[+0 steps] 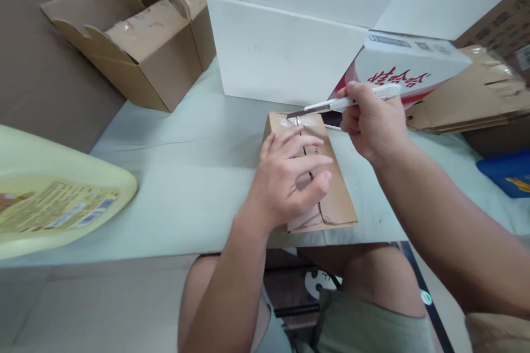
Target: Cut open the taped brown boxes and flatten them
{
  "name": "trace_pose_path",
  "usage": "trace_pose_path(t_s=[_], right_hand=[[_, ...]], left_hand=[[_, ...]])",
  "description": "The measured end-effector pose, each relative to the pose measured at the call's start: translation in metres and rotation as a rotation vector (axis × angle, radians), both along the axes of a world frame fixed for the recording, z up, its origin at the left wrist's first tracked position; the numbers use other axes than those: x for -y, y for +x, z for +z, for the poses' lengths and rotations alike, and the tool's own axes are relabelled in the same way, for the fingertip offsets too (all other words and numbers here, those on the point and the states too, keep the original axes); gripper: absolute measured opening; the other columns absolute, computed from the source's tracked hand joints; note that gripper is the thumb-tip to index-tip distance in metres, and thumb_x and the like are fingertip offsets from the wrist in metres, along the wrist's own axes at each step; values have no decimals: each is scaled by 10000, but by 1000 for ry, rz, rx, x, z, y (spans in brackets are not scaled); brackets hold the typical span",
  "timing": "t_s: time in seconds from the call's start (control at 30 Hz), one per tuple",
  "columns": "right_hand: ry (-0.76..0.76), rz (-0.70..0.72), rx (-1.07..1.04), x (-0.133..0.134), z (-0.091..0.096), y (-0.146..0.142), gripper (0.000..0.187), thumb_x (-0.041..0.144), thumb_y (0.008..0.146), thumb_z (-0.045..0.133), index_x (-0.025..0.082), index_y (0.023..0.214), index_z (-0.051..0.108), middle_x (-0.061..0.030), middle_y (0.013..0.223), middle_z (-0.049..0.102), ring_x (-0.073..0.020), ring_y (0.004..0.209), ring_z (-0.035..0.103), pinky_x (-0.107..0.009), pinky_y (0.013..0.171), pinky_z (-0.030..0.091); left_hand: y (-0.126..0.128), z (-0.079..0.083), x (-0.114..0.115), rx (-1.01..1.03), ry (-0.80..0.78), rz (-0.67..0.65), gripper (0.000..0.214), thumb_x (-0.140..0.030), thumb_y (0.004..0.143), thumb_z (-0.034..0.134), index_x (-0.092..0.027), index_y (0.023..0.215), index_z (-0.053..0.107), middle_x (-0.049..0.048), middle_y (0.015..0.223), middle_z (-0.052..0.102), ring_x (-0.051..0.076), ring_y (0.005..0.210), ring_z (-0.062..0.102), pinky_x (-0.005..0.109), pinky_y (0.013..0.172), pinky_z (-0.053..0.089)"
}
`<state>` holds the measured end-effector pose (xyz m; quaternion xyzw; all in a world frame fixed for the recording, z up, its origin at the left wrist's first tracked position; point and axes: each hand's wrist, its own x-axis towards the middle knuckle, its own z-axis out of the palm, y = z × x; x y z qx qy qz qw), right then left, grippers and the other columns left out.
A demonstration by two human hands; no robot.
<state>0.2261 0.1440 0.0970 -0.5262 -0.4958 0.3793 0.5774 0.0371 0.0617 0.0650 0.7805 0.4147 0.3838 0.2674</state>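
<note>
A small brown cardboard box (337,193) lies on the pale green tablecloth, with a dark seam running along its top. My left hand (290,174) rests flat on the box with fingers spread, holding nothing. Clear tape (306,121) shows shiny at the box's far end. In my right hand (375,121) is a white utility knife (339,103), its fingers wrapped round the handle. The blade reaches left over the taped far end of the box; whether its tip touches the tape I cannot tell.
A large white box (285,49) stands behind. To its right are a white-and-red carton (414,60) and flattened cardboard (467,99). An opened brown carton (165,60) sits back left. A yellow jug (62,198) is at left, a blue pack (505,171) at right.
</note>
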Motion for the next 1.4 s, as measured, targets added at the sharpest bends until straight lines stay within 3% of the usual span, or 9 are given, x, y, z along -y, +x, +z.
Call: trace_pose_path(t_s=[0.1, 0.27, 0.4, 0.53, 0.7, 0.83, 1.03, 1.17, 1.4], right_hand=[[5, 6, 4, -3, 2, -5, 239, 339, 861, 698, 213, 690, 588, 87, 486, 330, -50, 392, 190, -256, 415, 98], [-63, 17, 46, -6, 0, -21, 150, 275, 809, 737, 185, 713, 666, 84, 470, 327, -58, 413, 263, -239, 413, 166], [-152, 119, 239, -6, -6, -27, 93, 268, 826, 711, 191, 787, 676, 51, 538, 495, -86, 465, 445, -232, 445, 316], [-130, 203, 211, -5, -12, -20, 97, 289, 860, 710, 203, 845, 667, 22, 650, 608, -97, 543, 533, -232, 512, 409], [-114, 271, 200, -6, -12, -12, 226, 392, 894, 749, 206, 791, 672, 10, 632, 598, -101, 526, 537, -242, 483, 407], [-102, 241, 260, -7, -10, -7, 136, 256, 881, 748, 195, 770, 699, 12, 601, 595, -92, 497, 526, -234, 452, 399], [-14, 414, 341, -11, -3, 10, 51, 220, 816, 826, 206, 811, 777, 1, 628, 667, -123, 534, 584, -268, 505, 503], [-7, 511, 315, -16, 2, 10, 125, 264, 791, 871, 191, 871, 810, -8, 662, 703, -132, 571, 622, -270, 539, 552], [-36, 555, 389, -26, 8, 20, 128, 191, 755, 887, 182, 866, 824, 22, 587, 669, -87, 515, 555, -213, 483, 473]], left_hand=[[7, 5, 1, -80, -66, -28, 269, -318, 948, 546, -310, 945, 815, -40, 1212, 789, 282, 1371, 566, 623, 1300, 120], [9, 6, 0, -99, -91, 11, 288, -281, 941, 531, -308, 927, 817, -48, 1187, 802, 268, 1341, 592, 609, 1296, 139], [11, 4, 0, -111, -82, 39, 296, -302, 944, 525, -309, 931, 821, -34, 1166, 809, 285, 1334, 591, 614, 1294, 160], [12, 2, 0, -104, -67, 64, 288, -307, 938, 535, -310, 916, 822, -33, 1153, 811, 293, 1316, 591, 623, 1290, 178], [13, 1, 0, -93, -63, 64, 276, -319, 934, 547, -306, 886, 818, -25, 1131, 816, 306, 1289, 594, 647, 1281, 185], [13, 1, 0, -100, -75, 62, 270, -318, 933, 550, -305, 903, 818, -16, 1140, 816, 318, 1295, 583, 659, 1272, 195], [12, 1, 0, -100, -78, 58, 279, -314, 929, 541, -307, 923, 820, -22, 1144, 817, 317, 1298, 583, 645, 1271, 200], [12, 1, -1, -105, -55, 57, 291, -309, 928, 534, -295, 945, 824, -6, 1153, 814, 323, 1296, 580, 650, 1254, 224], [12, 0, -1, -121, -58, 48, 285, -314, 927, 537, -308, 949, 820, -17, 1172, 811, 325, 1293, 581, 660, 1256, 213]])
